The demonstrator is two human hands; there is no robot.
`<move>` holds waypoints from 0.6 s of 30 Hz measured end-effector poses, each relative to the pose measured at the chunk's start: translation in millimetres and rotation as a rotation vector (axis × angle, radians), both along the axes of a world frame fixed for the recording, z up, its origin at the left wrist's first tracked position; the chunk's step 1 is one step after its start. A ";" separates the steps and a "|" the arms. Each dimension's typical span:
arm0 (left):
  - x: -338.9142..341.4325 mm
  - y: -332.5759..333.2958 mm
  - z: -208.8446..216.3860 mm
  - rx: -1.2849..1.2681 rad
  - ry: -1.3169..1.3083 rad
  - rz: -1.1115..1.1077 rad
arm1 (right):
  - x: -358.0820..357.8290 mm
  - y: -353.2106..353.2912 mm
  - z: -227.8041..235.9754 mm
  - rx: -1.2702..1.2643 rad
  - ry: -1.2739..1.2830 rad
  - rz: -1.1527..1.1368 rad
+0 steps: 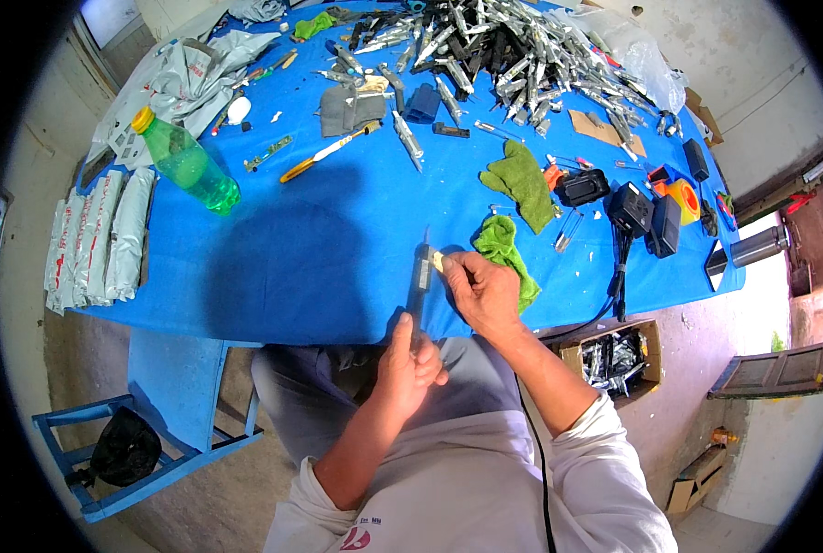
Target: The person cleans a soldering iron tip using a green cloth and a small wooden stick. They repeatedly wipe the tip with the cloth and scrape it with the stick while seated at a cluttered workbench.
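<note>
1. Dark pen-shaped device (420, 281) held over the near edge of the blue-covered table (176, 272), between the two hands, its thin tip pointed away from the body
2. Lower end of the device gripped by the left hand (409, 364); one digit is laid out straight along it, the other fingers are loosely curled
3. Small pale piece (438, 262) pinched between thumb and fingers of the right hand (485, 290), closed but for that pinch; the piece is set against the device's side, near its upper part
4. Bright green cloth (497, 238) lying just beyond the right hand, partly covered by it; darker green cloth (522, 184) spread next to it
5. Far side of the table taken up by a heaped pile of silver and black devices (531, 69); one silver device (408, 143) lies apart, near a yellow-handled tool (324, 155)
6. Left side: green bottle with yellow cap (185, 161) tipped at a slant in view, near silvery packets (102, 240) laid in a row
7. Right side: black tray (583, 187), black adapter (630, 210) with cable, orange-yellow roll (684, 201)
8. Below the table at right, a cardboard box (653, 350) filled with similar pieces; at left, a black bag (125, 447) placed on blue wooden furniture (173, 378)
</note>
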State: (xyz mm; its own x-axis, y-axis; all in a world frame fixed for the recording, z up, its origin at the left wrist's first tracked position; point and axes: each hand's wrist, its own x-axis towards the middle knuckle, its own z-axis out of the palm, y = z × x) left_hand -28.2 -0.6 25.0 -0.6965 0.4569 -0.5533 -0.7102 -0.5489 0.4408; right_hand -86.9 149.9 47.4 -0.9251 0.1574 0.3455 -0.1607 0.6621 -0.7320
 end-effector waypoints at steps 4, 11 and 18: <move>0.0 -0.5 0.8 -0.007 0.023 -0.003 | -0.6 0.3 -1.1 0.005 0.009 0.000; -0.2 -1.6 -1.1 -0.021 0.035 -0.014 | 0.6 0.2 0.2 0.041 0.011 -0.010; -0.4 -0.9 -0.2 -0.062 0.050 -0.029 | 8.1 0.8 -1.2 0.017 -0.016 -0.011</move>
